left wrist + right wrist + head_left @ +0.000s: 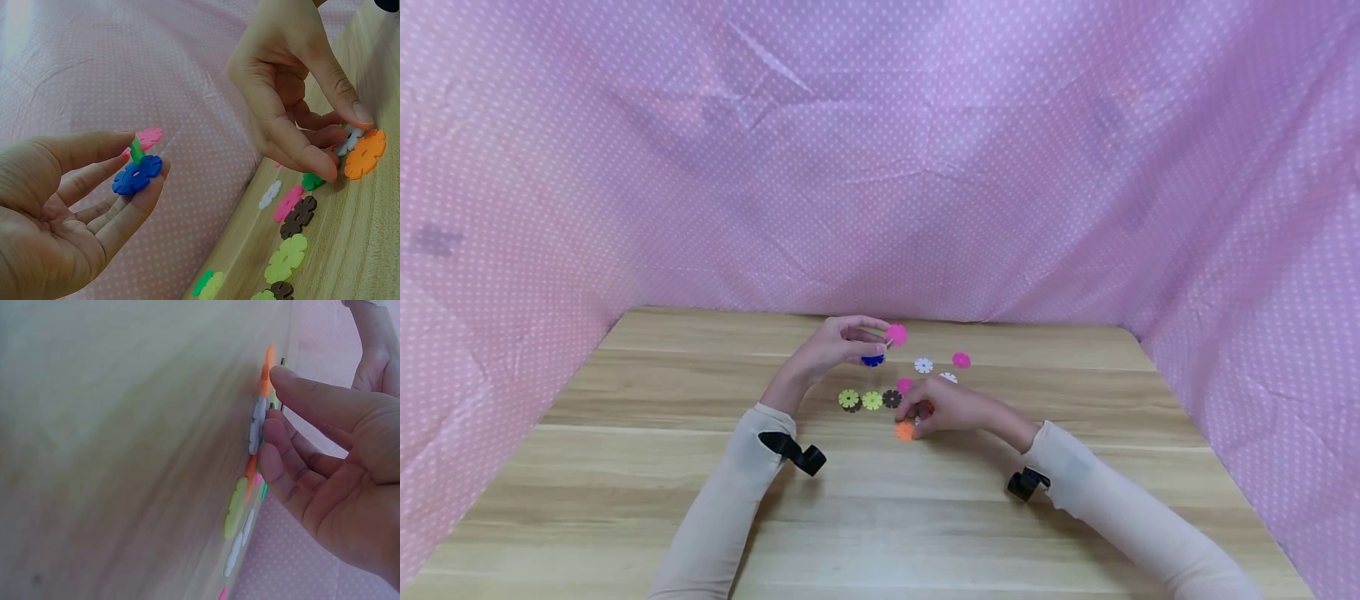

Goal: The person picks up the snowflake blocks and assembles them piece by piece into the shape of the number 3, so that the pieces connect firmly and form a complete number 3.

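Note:
My left hand (842, 339) is raised above the far part of the table. Its thumb and fingers pinch a small joined piece of notched plastic flower discs: a blue disc (139, 175), a green disc (137, 151) set on edge and a pink disc (151, 136). Lower and to the right, my right hand (953, 406) reaches down to the tabletop with its thumb and fingers spread apart. An orange disc (365, 154) lies by the thumb tip, and beside it a white disc (257, 426) lies close to the fingertips. Contact with either one is unclear.
Loose discs lie on the wooden table (850, 517): yellow ones (872, 401), a brown one (892, 398), a white one (923, 365) and a pink one (962, 360) among them. Pink dotted cloth (880, 192) hangs behind and along the sides.

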`<state>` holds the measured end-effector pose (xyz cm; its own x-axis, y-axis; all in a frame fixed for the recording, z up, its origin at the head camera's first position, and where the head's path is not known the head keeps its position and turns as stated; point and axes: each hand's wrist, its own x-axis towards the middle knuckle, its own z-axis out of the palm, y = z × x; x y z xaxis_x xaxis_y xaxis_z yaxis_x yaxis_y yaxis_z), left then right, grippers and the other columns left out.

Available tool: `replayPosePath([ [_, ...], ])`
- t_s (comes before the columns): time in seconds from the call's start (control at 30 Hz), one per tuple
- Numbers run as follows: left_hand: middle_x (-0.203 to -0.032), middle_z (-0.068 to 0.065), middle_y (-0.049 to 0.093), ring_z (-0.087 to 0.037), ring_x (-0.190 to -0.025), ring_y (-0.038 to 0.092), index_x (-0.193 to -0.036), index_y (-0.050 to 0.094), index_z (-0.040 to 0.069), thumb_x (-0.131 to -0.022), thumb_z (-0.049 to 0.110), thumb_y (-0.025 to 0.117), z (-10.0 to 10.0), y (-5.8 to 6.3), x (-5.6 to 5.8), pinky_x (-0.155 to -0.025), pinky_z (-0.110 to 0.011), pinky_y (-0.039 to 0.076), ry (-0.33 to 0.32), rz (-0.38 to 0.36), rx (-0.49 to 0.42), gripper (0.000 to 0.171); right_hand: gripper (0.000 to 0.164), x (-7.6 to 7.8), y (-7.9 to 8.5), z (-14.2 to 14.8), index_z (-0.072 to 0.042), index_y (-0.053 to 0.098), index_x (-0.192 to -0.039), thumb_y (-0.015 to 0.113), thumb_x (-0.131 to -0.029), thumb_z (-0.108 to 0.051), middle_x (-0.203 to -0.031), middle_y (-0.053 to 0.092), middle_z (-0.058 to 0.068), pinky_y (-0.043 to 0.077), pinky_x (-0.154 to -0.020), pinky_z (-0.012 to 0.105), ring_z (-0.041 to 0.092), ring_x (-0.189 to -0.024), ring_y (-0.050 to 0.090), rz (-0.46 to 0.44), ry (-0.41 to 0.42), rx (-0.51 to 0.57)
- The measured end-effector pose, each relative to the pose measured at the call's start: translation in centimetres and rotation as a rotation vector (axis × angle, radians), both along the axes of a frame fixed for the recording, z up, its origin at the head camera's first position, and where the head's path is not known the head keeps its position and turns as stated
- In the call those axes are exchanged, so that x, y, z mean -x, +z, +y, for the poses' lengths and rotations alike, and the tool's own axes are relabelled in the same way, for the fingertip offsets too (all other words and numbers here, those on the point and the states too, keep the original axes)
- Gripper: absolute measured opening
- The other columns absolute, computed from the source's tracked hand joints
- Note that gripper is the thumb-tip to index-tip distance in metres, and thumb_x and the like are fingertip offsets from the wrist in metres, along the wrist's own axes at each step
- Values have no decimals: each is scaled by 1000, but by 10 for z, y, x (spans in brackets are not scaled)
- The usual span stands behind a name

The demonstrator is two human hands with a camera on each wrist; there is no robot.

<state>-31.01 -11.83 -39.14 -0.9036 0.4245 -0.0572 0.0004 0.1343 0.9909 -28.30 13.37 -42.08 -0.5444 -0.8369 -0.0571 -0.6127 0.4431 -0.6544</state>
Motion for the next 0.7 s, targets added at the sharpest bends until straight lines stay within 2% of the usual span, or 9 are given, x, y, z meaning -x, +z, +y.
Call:
replayPosePath([
  [0.23, -125, -16, 70, -23, -111, 70, -131, 66, 12, -93, 16, 75, 1, -1, -1, -100, -58, 54, 5, 16, 3, 39, 33, -3, -2, -5, -6, 75, -118, 81, -85, -10, -97, 69, 3, 52, -76, 21, 17, -88, 59, 60, -8, -65],
  [0.37, -126, -16, 70, -23, -114, 69, -131, 66, 11, -93, 15, 75, 2, -1, 0, -97, -52, 58, 2, 13, 9, 40, 27, -3, -2, -8, -7, 77, -111, 81, -85, -11, -97, 69, 1, 53, -79, 21, 14, -90, 60, 51, -7, -77],
  [0.57, -127, -16, 69, -23, -113, 68, -132, 64, 10, -93, 13, 75, 4, -3, 2, -91, -42, 61, 6, 6, 2, 40, 15, -2, 1, -10, -7, 70, -93, 81, -83, -4, -91, 65, 3, 53, -73, 21, 11, -81, 59, -49, -20, -27],
  [0.7, -132, -19, 65, -22, -112, 68, -133, 60, 6, -94, 9, 70, 6, -3, 2, -91, -40, 61, 5, -11, -12, 41, 11, 7, 10, -6, -4, 69, -91, 77, -85, 2, -88, 68, 6, 56, -70, 22, 10, -77, 61, -90, -62, 67],
])
